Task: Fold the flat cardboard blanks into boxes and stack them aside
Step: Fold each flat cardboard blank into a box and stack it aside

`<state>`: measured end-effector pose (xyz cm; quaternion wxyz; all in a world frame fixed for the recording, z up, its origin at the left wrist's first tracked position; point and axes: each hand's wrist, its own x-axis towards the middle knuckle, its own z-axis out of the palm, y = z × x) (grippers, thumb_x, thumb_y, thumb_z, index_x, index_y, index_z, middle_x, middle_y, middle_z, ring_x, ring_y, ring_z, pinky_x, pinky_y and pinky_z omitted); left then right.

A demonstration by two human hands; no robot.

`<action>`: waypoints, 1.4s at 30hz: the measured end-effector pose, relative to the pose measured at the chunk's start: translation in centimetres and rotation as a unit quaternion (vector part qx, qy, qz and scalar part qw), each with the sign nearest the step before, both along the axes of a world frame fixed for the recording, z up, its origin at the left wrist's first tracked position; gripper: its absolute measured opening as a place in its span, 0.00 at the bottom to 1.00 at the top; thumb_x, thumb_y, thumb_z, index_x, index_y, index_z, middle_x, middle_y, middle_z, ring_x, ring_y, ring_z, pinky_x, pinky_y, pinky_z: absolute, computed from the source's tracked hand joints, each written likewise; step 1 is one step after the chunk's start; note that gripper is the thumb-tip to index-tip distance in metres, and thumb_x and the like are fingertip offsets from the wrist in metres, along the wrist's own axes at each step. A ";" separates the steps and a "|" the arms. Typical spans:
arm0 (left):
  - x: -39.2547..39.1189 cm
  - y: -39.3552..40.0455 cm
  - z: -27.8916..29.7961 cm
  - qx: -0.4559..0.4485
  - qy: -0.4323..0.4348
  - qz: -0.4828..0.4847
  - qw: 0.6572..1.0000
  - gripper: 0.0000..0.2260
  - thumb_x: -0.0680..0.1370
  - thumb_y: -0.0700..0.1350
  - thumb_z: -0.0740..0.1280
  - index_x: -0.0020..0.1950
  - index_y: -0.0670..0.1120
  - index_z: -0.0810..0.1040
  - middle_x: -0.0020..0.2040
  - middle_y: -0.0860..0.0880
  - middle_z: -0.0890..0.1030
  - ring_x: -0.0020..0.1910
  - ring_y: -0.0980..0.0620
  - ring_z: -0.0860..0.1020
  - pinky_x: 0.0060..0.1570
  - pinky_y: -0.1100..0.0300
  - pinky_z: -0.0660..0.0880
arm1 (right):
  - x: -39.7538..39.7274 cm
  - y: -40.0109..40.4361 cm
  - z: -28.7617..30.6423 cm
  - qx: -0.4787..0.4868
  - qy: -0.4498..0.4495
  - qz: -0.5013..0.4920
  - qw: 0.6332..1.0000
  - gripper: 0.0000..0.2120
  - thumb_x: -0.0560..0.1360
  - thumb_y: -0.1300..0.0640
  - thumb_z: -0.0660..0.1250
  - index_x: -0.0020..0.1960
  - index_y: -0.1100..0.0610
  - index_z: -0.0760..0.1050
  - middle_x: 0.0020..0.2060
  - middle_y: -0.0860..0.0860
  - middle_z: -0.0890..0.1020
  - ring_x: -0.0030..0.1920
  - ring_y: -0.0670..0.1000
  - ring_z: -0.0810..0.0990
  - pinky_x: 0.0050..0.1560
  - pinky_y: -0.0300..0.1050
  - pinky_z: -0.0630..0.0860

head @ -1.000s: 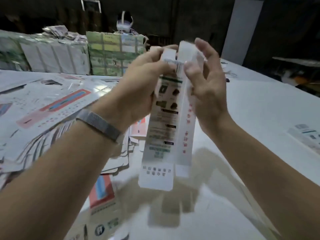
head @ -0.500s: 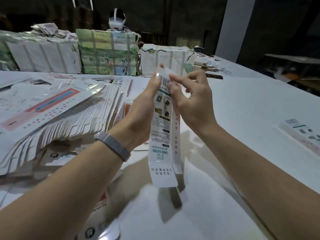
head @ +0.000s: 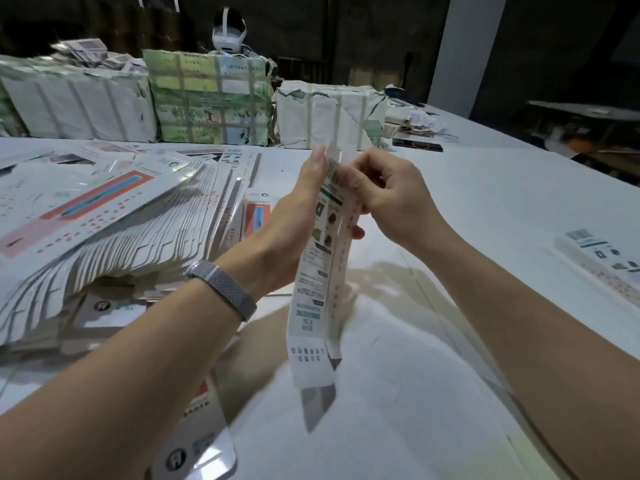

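Your left hand (head: 294, 230) grips the upright box (head: 320, 268) at mid-length. Your right hand (head: 388, 199) pinches its top flap, apparently tucking it; the flap is blurred.

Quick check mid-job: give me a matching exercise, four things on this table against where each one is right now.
1 held box
2 blank stack
3 finished box
4 headset

A on the far bundles
B fanned out on the table's left
C upright between both hands
D lying flat at the right edge

Pairs: 1-C, 2-B, 3-D, 4-A
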<state>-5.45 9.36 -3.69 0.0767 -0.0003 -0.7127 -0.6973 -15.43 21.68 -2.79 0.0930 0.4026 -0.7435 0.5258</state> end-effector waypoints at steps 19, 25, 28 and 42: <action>-1.0 1.5 -0.8 0.142 0.142 0.082 0.976 0.08 0.86 0.51 0.57 0.64 0.55 0.70 0.43 0.43 0.82 0.37 0.49 0.81 0.34 0.54 0.80 | 1.9 -1.2 -0.6 -0.182 -0.139 0.058 0.972 0.09 0.81 0.58 0.65 0.60 0.58 0.74 0.44 0.59 0.80 0.41 0.53 0.80 0.38 0.46 0.80; -1.1 1.7 -0.8 0.118 0.142 0.081 0.979 0.09 0.87 0.51 0.54 0.60 0.48 0.69 0.38 0.49 0.80 0.34 0.54 0.80 0.32 0.59 0.79 | 2.8 -1.5 -1.1 -0.203 -0.163 0.061 0.964 0.08 0.83 0.59 0.60 0.48 0.58 0.76 0.37 0.50 0.81 0.38 0.48 0.81 0.41 0.44 0.80; -1.1 1.6 -0.8 0.122 0.149 0.065 0.979 0.08 0.87 0.50 0.53 0.57 0.49 0.68 0.35 0.52 0.79 0.32 0.55 0.79 0.30 0.60 0.78 | 3.0 -1.5 -1.0 -0.214 -0.170 0.068 0.959 0.10 0.83 0.60 0.60 0.44 0.57 0.74 0.35 0.49 0.79 0.36 0.47 0.79 0.39 0.42 0.78; -0.6 1.8 -0.1 0.151 0.123 0.026 0.981 0.19 0.87 0.52 0.53 0.76 0.63 0.53 0.36 0.48 0.84 0.35 0.51 0.84 0.33 0.57 0.80 | 2.3 -0.7 0.0 -0.211 -0.260 0.109 0.936 0.13 0.74 0.55 0.65 0.55 0.61 0.78 0.46 0.61 0.78 0.46 0.62 0.76 0.48 0.61 0.69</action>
